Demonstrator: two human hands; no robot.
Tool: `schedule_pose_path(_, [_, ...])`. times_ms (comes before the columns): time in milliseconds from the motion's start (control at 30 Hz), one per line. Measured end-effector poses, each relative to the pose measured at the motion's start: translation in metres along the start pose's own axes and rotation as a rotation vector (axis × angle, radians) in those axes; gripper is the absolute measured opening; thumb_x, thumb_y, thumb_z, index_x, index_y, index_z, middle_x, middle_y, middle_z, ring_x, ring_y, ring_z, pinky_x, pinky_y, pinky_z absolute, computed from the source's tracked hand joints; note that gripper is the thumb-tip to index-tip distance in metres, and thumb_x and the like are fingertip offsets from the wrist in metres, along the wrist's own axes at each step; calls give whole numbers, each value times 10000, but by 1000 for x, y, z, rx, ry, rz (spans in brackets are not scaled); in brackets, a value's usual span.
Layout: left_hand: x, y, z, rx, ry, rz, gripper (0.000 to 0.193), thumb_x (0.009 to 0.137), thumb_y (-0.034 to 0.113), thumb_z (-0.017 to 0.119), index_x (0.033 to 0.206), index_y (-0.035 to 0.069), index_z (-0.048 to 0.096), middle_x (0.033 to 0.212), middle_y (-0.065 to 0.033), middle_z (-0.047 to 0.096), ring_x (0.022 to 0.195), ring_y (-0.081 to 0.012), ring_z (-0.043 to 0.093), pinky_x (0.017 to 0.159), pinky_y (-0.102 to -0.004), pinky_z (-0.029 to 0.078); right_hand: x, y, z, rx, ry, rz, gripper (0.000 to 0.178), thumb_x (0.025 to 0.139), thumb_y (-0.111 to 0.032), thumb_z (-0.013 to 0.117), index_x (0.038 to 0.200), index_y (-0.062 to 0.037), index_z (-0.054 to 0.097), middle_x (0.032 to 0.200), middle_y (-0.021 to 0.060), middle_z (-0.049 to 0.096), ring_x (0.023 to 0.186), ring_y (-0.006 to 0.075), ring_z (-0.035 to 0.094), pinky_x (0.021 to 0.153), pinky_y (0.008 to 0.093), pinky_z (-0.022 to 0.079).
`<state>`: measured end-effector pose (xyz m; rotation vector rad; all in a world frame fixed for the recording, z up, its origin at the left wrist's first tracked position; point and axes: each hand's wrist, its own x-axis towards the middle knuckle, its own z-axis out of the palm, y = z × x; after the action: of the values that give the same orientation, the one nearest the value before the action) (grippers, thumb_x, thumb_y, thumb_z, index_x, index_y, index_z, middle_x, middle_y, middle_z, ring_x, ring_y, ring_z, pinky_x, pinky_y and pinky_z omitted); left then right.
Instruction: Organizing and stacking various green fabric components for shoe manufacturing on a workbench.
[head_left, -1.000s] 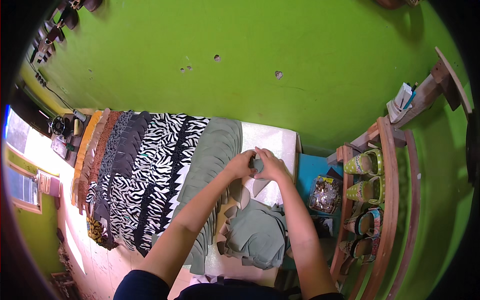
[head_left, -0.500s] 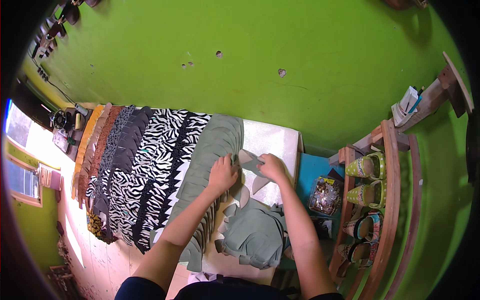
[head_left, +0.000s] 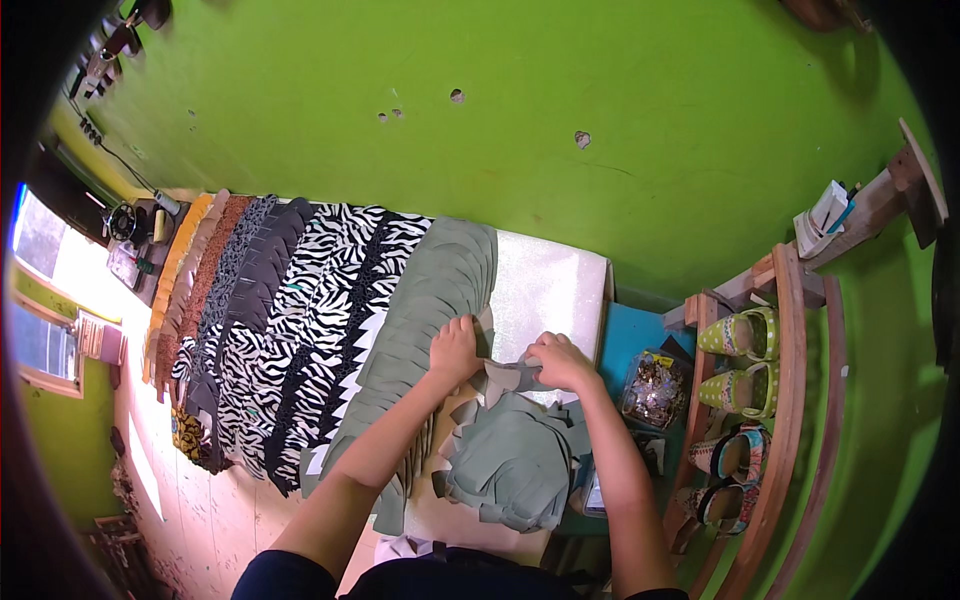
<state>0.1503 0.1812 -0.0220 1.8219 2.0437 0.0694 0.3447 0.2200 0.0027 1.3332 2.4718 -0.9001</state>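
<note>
My right hand (head_left: 562, 362) is closed on a grey-green cut piece (head_left: 511, 374) of leather-like sheet, its pale underside partly showing. The piece reaches across to my left hand (head_left: 456, 348), whose curled fingers pinch at its near end; the thumb is partly hidden. Left of that hand lies a long overlapping row of similar grey-green pieces (head_left: 440, 270), laid like scales across the table. Just below both hands sits a heaped pile of grey-green pieces (head_left: 515, 460).
Further left run rows of zebra-print (head_left: 310, 290), dark grey, brown and yellow pieces. A pale sheet (head_left: 550, 275) covers the table's right end. Beyond it are a clear box of shiny bits (head_left: 655, 388) and a wooden rack (head_left: 790, 350) holding patterned shoes. A green wall (head_left: 500, 100) bounds the far side.
My right hand has come nearer me and slightly right, bringing the grey-green piece down above the pile. My left hand has shifted slightly right. The whole view has turned a little.
</note>
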Motion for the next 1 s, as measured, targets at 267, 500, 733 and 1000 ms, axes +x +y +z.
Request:
schedule_pose_path(267, [-2,-1,0,-31,21,74,462,644,242,679,1008,51,470,1042,-139,484,1026,-292,474,832,-366,415,6,12,-9,84,-175,16,374,635,-204,677,988,-91,629,1086,113,558,976,321,488,820,364,436])
schedule_pose_path(500, [3,-23,1,-296,67,201,215,721,127,592,904,45,515,892,-161,544,854,-353,523,745,-384,440,15,13,-32,287,-8,-248,385,599,-200,663,958,-64,638,1183,57,520,998,246,505,876,307,398])
schedule_pose_path(733, [5,-22,-14,-1012,-51,-183,216,858,164,492,1014,17,461,911,-95,584,784,-240,582,674,-394,473,14,-10,-33,1123,-99,14,426,713,-130,674,1072,50,534,1034,100,566,874,133,560,763,249,445])
schedule_pose_path(1000, [-15,8,-24,-1931,-440,-180,531,921,457,247,1282,75,324,1237,-84,436,1146,-197,409,945,-384,340,32,-40,-4,1550,51,35,427,789,-147,597,1157,19,456,1036,95,561,905,165,554,779,278,450])
